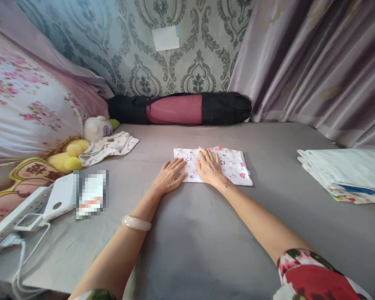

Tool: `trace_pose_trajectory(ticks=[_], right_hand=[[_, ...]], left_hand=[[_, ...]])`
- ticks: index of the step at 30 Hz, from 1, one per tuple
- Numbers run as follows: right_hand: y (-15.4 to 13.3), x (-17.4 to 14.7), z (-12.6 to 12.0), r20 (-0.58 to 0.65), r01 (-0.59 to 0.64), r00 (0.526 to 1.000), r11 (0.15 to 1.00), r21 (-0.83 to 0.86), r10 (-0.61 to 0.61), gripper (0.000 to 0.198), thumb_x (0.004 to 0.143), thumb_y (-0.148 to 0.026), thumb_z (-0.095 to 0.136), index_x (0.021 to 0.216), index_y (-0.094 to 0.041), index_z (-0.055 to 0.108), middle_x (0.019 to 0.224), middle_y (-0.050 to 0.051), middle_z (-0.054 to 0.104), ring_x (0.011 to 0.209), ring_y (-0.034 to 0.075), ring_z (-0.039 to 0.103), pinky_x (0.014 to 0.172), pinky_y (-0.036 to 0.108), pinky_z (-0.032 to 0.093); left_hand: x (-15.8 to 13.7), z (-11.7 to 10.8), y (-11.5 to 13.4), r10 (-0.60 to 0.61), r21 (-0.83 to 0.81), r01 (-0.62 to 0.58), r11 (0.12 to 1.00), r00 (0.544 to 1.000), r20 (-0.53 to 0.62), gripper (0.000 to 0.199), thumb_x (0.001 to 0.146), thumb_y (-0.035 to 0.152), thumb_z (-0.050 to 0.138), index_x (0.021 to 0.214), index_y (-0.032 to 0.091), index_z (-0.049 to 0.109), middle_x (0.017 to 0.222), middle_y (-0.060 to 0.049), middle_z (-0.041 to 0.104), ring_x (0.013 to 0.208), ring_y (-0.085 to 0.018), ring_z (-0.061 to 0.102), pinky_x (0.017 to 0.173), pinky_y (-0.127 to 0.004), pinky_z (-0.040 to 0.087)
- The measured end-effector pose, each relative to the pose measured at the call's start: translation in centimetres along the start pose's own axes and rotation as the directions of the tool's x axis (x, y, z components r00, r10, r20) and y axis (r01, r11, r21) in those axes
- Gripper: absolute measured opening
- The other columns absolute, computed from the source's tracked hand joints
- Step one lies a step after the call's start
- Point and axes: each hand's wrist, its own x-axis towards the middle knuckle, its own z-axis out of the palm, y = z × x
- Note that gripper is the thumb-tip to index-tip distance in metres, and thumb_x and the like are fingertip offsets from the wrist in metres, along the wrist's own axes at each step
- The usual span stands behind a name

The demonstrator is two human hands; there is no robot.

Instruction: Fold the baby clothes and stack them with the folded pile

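A folded white cloth garment with a pink and red print lies flat on the grey sheet in front of me. Some pink trim shows along its far edge. My right hand rests palm down on its middle, fingers stretched toward the far edge. At its left end, my left hand lies flat, partly on the sheet, with the fingertips touching the cloth. Neither hand grips anything. The palms hide part of the print.
A stack of folded white cloths lies at the right. Along the wall stretches a black and maroon bag. To the left are a crumpled printed cloth, plush toys, a white power bank and a power strip with cables.
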Motion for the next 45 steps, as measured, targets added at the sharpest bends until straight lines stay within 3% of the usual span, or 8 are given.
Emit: trace_pose_trajectory(ticks=[15, 21, 35, 45], right_hand=[[1.3, -0.3, -0.3, 0.056, -0.032, 0.998, 0.999, 0.033, 0.030, 0.057, 0.101, -0.035, 0.022, 0.151, -0.008, 0.031, 0.160, 0.013, 0.020, 0.148, 0.026, 0.016, 0.119, 0.052, 0.011], [3.1, -1.1, -0.9, -0.002, -0.093, 0.996, 0.996, 0.001, 0.093, 0.057, 0.101, -0.033, 0.024, 0.150, -0.006, 0.032, 0.160, 0.015, 0.019, 0.149, 0.026, 0.011, 0.119, 0.053, 0.008], [3.9, -1.6, -0.7, -0.010, -0.107, 0.994, 0.994, 0.005, 0.107, 0.057, 0.101, -0.035, 0.025, 0.150, -0.007, 0.033, 0.159, 0.016, 0.024, 0.147, 0.026, 0.018, 0.119, 0.050, 0.008], [6.6, -2.1, -1.2, -0.040, -0.189, 0.982, 0.980, -0.070, 0.186, 0.058, 0.100, -0.034, 0.024, 0.149, -0.004, 0.033, 0.159, 0.015, 0.025, 0.148, 0.027, 0.016, 0.119, 0.051, 0.008]], left_hand=[[-0.1, 0.0, -0.1, 0.012, 0.011, -0.012, 1.000, 1.000, 0.000, 0.055, 0.098, 0.049, 0.034, 0.147, 0.024, 0.039, 0.154, -0.008, 0.039, 0.146, -0.026, 0.028, 0.118, -0.050, 0.022], [0.0, 0.1, -0.1, 0.020, 0.023, -0.020, 1.000, 1.000, 0.009, 0.057, 0.098, 0.051, 0.031, 0.147, 0.022, 0.039, 0.154, -0.008, 0.039, 0.146, -0.026, 0.028, 0.118, -0.050, 0.022], [0.0, 0.2, -0.2, 0.005, 0.033, -0.005, 0.999, 1.000, 0.007, 0.057, 0.098, 0.051, 0.031, 0.147, 0.024, 0.040, 0.155, -0.007, 0.038, 0.145, -0.026, 0.029, 0.118, -0.050, 0.023], [-0.1, 0.5, -0.5, 0.024, 0.035, -0.023, 0.999, 1.000, -0.009, 0.057, 0.098, 0.052, 0.032, 0.149, 0.026, 0.038, 0.154, -0.007, 0.038, 0.145, -0.026, 0.029, 0.118, -0.050, 0.023]])
